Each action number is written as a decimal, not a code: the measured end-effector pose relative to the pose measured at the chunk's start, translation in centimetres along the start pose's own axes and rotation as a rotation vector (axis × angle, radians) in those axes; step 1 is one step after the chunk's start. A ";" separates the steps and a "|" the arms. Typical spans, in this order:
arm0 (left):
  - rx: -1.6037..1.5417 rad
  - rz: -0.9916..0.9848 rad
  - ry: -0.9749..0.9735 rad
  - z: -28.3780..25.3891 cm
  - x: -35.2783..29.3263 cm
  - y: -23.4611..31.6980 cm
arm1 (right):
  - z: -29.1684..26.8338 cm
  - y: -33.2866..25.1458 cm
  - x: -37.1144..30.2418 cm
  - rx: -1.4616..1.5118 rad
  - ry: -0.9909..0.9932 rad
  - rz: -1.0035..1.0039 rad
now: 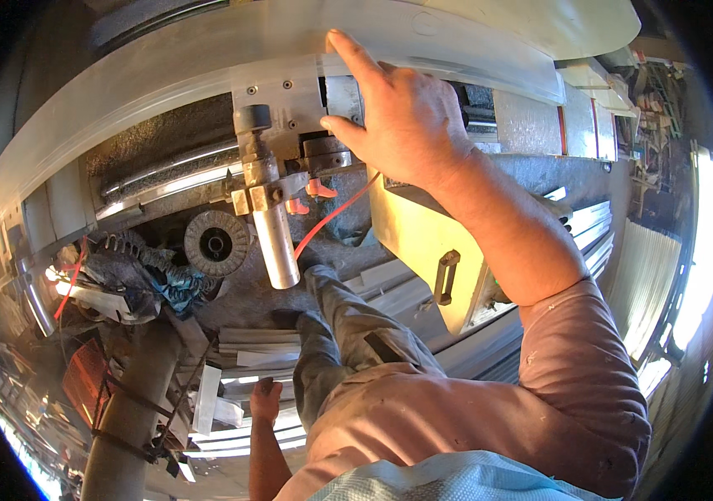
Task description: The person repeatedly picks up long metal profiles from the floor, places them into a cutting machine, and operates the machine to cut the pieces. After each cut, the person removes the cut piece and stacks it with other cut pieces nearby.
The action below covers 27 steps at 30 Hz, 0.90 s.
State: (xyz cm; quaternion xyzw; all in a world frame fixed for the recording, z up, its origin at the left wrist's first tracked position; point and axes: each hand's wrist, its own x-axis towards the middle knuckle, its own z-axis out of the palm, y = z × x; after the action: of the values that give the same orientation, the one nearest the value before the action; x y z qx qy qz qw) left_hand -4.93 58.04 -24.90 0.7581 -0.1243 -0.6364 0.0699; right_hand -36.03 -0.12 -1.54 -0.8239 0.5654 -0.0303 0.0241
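My right hand (411,125) is stretched out over the machine with index finger and thumb apart and nothing held. Its index fingertip lies at the long grey metal panel (457,50) that arcs across the top; whether it presses on it I cannot tell. Just left of this hand stands an upright metal clamp cylinder (273,234) with a black cap (253,118). Beside the cylinder are small red levers (321,189) and a thin red hose (331,219). Low at my left side hangs my left hand (265,399), its fingers curled in, with nothing visible in them.
A yellow panel (411,242) with a black handle juts out below my right forearm. A round grooved wheel (217,243) and a coiled hose (135,249) lie left of the cylinder. Long metal profiles (490,342) are stacked around my legs. A thick post (135,417) stands at lower left.
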 end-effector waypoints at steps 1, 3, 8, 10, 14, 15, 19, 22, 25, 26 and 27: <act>-0.011 0.012 -0.001 0.1 0.0 -0.2 | -0.3 -0.5 -0.1 0.040 -0.007 -0.013; -0.030 0.020 -0.002 0.5 -0.1 -0.6 | -0.9 -2.1 -0.8 0.047 -0.124 0.039; -0.125 0.052 -0.033 1.5 -1.3 -2.7 | -1.6 -7.7 -0.4 0.286 0.216 -0.299; -0.211 0.035 0.003 2.2 -1.7 -4.0 | -1.1 -10.0 0.7 0.229 0.210 -0.368; -0.333 0.032 0.085 3.4 -2.2 -7.4 | 1.4 -14.5 6.7 0.160 0.310 -0.461; -0.337 0.033 0.093 3.8 -2.2 -8.3 | 1.9 -15.5 8.2 0.095 0.332 -0.418; -0.309 0.030 0.151 5.3 -3.1 -12.0 | 3.1 -16.9 12.2 -0.104 0.343 -0.360; -0.310 0.004 0.189 6.7 -3.5 -13.9 | 3.3 -16.7 13.7 -0.049 0.303 -0.401; -0.335 -0.079 0.181 7.8 -4.3 -15.6 | 3.4 -16.5 14.4 -0.049 0.242 -0.366; -0.244 -0.103 0.176 7.9 -4.3 -16.0 | 3.4 -16.4 14.6 -0.050 0.225 -0.350; -0.260 -0.073 0.188 8.2 -4.4 -16.3 | 3.3 -16.3 14.7 -0.036 0.209 -0.344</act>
State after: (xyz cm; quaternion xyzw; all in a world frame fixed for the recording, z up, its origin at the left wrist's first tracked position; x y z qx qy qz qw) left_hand -12.09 75.33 -26.48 0.8029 -0.0062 -0.5755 0.1553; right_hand -15.32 -7.98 -3.30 -0.9010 0.4163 -0.1092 -0.0549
